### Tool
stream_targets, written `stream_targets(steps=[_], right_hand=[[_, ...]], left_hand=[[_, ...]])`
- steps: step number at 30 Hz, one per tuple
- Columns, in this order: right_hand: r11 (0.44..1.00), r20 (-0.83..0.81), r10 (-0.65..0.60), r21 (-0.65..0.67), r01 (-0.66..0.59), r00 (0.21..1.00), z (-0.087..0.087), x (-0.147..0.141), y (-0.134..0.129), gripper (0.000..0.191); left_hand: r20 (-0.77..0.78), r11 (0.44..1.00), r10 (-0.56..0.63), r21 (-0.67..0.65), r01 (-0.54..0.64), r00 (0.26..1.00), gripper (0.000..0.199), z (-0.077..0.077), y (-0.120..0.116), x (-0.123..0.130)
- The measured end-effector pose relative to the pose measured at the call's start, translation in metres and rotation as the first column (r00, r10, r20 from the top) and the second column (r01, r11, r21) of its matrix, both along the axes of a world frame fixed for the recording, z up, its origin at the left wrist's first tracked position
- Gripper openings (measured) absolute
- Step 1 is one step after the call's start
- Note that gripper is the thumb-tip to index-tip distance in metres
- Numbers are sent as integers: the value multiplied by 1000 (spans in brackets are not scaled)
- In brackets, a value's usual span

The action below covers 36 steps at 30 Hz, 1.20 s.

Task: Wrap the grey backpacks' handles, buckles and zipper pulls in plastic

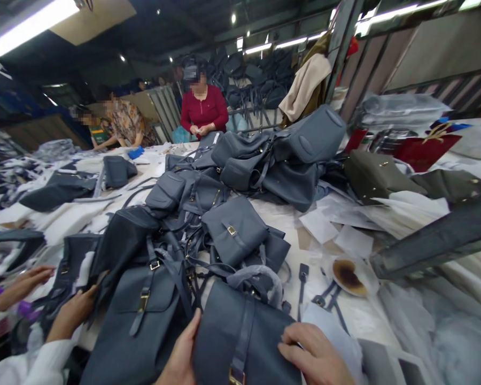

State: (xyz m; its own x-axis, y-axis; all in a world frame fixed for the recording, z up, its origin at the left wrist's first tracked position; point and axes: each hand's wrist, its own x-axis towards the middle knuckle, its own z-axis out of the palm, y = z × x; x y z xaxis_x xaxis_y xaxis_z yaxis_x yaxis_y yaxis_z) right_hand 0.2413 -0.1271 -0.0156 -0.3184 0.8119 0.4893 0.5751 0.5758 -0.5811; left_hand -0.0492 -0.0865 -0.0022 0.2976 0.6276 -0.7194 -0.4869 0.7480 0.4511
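My left hand [180, 353] grips the left edge of a dark grey leather backpack [240, 337] at the bottom middle of the view. My right hand [312, 353] lies across its right edge, fingers on the leather. A vertical strap [242, 337] with a brass buckle [236, 377] runs down the backpack's front. Its lower part is cut off by the frame. Close on the left lies a similar backpack [138, 321] with a brass-buckled flap, touching the one in my hands. A crumpled grey plastic wrap [258, 280] sits at the top of the held bag.
A co-worker's two hands [52, 305] in white sleeves hold a bag at the left. Many grey bags [236, 230] are heaped along a long table with paper and white foam sheets. A stained dish [348, 277] is at right; a metal beam [436, 235] juts in. Several people work beyond.
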Motion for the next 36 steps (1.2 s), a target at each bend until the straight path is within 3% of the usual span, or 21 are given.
stream_targets(steps=[2,3,5,7,10,14,16,18,20,22,24,27,30,32,36], right_hand=[[995,120,-56,91,45,991,-12,4,-4,25],[989,140,-96,122,79,985,-17,6,-5,29],[984,159,-151,119,133,976,-27,7,-5,41],[987,179,-154,71,143,972,-35,5,-6,50],[996,220,-90,-7,94,971,-50,-7,-9,52],[984,75,9,-178,4,997,-68,-15,-14,50],[951,-102,-14,-309,-19,995,-68,-7,-13,37],[861,-184,-197,-502,80,963,-64,10,-5,32],[703,-79,-437,-651,285,896,-61,30,14,39],[597,79,-545,-663,453,834,-64,45,41,40],[550,216,-557,-627,552,802,-75,52,69,34],[483,407,-544,-563,671,733,-98,45,102,35],[453,529,-526,-488,746,666,-116,32,119,39],[455,567,-527,-442,773,634,-122,28,123,41],[491,529,-573,-390,779,626,-121,37,130,41]], left_hand=[[-200,998,40,51,-31,979,37,7,4,-8],[-356,990,77,137,-29,931,38,12,7,-11],[-653,946,159,316,76,740,40,26,14,-13],[-811,852,212,427,304,546,40,41,25,-8],[-883,617,209,452,645,420,37,59,50,21],[-934,197,146,352,915,327,46,57,89,81],[-969,70,22,246,967,245,40,47,104,104],[-979,22,-58,196,980,197,20,38,111,117],[-979,28,-67,193,981,194,15,35,111,118],[-972,78,-71,220,972,226,21,41,106,108],[-939,198,-94,308,931,330,23,53,101,92],[-836,452,-87,451,769,541,29,77,96,65],[-763,614,-34,493,616,645,37,92,93,46],[-753,641,-26,493,589,657,39,92,91,42],[-782,587,-129,436,682,610,37,71,92,48]])
